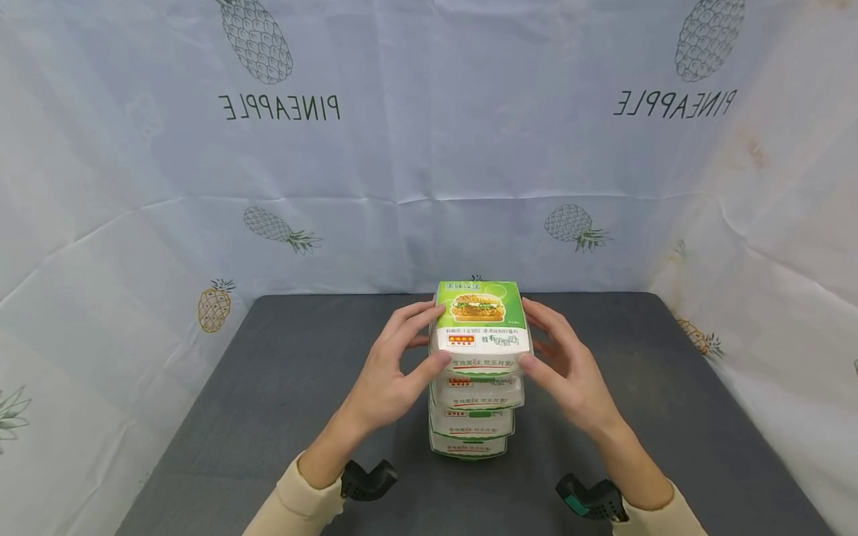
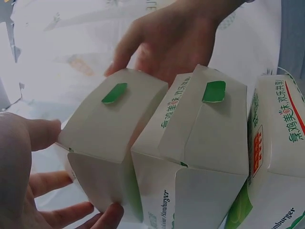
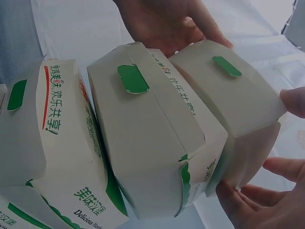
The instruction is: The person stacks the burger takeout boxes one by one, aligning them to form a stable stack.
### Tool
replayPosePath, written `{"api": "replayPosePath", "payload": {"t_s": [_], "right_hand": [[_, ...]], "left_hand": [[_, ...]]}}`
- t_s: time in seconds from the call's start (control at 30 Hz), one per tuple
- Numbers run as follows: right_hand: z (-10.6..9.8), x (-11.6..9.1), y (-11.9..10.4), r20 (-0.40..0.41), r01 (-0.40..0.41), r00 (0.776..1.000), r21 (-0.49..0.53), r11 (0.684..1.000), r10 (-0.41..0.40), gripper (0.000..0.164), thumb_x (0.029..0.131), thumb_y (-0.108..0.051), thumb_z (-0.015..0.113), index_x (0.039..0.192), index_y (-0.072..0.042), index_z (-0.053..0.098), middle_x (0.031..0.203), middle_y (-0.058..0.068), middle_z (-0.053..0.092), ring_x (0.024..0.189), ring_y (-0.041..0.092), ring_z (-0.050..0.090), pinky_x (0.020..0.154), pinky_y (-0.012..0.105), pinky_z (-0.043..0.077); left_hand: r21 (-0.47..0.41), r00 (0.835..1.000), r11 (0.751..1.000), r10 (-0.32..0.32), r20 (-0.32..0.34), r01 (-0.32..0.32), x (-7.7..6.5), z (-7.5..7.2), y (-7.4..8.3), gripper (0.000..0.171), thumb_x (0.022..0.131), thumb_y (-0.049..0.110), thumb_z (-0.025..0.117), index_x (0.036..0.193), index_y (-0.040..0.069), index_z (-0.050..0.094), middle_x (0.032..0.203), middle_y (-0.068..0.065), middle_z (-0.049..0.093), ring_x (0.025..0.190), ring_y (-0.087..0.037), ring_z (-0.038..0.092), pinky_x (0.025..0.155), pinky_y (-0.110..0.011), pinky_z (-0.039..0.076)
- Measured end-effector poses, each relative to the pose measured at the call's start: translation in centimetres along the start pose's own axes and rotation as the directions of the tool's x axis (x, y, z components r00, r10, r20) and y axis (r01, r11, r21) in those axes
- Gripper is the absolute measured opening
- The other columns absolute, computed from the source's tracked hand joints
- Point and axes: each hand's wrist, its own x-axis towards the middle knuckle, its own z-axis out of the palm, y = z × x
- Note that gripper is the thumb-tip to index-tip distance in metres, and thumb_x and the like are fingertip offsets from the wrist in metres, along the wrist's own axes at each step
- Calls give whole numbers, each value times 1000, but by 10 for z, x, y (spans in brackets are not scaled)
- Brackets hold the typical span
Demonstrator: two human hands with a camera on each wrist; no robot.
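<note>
Several paper burger boxes (image 1: 472,424), white with green edges and printed lettering, stand in a stack on the table. The top burger box (image 1: 481,327) has a green lid with a burger picture. My left hand (image 1: 395,365) grips its left side, thumb at the front corner and fingers along the side. On the opposite side my right hand (image 1: 570,365) holds it the same way. In the left wrist view, the top box (image 2: 112,114) sits slightly askew against the second box (image 2: 209,124). Green tabs show on the boxes' faces. The far fingertips are partly hidden in the head view.
A dark grey table (image 1: 268,417) lies under the stack. White cloth (image 1: 429,149) printed with pineapples hangs behind it and along both sides. Black camera mounts (image 1: 367,480) sit on both wrists, beside cream sleeves (image 1: 295,502).
</note>
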Motion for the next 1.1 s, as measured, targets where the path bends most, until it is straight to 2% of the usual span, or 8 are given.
{"api": "replayPosePath", "payload": {"t_s": [0.4, 0.7, 0.93, 1.1], "right_hand": [[0, -2, 1, 2, -4, 1000, 10, 1000, 4, 67, 93, 13, 53, 156, -2, 36, 155, 16, 36, 140, 26, 40, 104, 23, 41], [-8, -5, 6, 18, -19, 1000, 16, 1000, 19, 63, 97, 10, 51, 156, 4, 30, 157, 21, 32, 145, 22, 36, 111, 23, 38], [-14, -10, 9, -13, -24, 1000, -9, 1000, 24, 57, 99, 7, 46, 154, 7, 33, 156, 8, 39, 143, 21, 40, 110, 24, 40], [-16, -15, 11, -58, -42, 998, -62, 997, 39, 54, 99, 9, 47, 152, 5, 39, 152, 6, 46, 138, 19, 47, 107, 22, 43]], "left_hand": [[-6, 1000, 1000, 18, -5, -18, -1, 0, -2, 55, 99, 28, 69, 149, 13, 51, 152, -4, 42, 136, -21, 45, 100, -40, 52], [-14, 1000, 1000, 18, -11, -18, -2, 0, -3, 56, 99, 23, 68, 151, 13, 48, 153, -5, 40, 137, -23, 44, 100, -40, 52], [-12, 999, 1000, 18, -40, -19, -6, -3, -7, 54, 99, 13, 66, 150, 13, 49, 153, -8, 40, 138, -23, 43, 102, -42, 50], [31, 997, 1000, 5, -76, -3, -11, -8, -18, 50, 101, 14, 63, 149, 12, 50, 151, -9, 44, 135, -22, 47, 104, -43, 49]]}}
